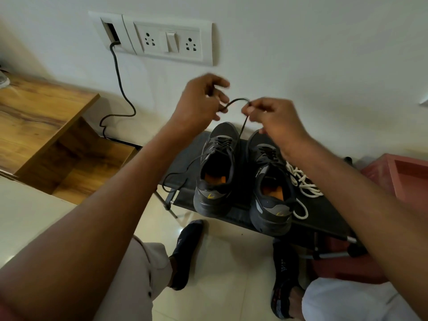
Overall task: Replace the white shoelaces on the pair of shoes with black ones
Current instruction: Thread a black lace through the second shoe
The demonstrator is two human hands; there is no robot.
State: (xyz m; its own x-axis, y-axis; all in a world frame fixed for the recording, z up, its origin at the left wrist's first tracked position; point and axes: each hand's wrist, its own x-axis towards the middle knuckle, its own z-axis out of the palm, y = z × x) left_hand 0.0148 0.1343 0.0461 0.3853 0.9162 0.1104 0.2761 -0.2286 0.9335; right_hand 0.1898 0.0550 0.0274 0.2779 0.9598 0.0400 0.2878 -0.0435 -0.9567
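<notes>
Both forearms reach out from under the camera and meet above the shoes. Up there, the left hand (201, 98) has its fingers curled round one stretch of the black lace (238, 101), and the right hand (271, 117) pinches the same lace between thumb and fingertips, the two hands close together with a short arch of cord bridging them.

From the right hand's pinch the lace drops straight down toward the eyelets; it looks to run to the left shoe (216, 167), though the blur keeps me from being sure. Another loose length trails from that shoe off to the left, looping over the edge of the dark folding stool (324, 212). So the shoes sit directly beneath and slightly nearer me than the hands, toes toward the wall, and the lace's taut run is close to vertical.

Both shoes already show black lacing across the tongue, the right shoe (273, 188) included. The white laces (301, 181) lie in a tangle on the stool just beside the right shoe, touching its outer side.

I'd judge the threading finished or nearly so, with a bow or an evening-up of the ends as the likely next move. The right hand is nearer the taut run.
</notes>
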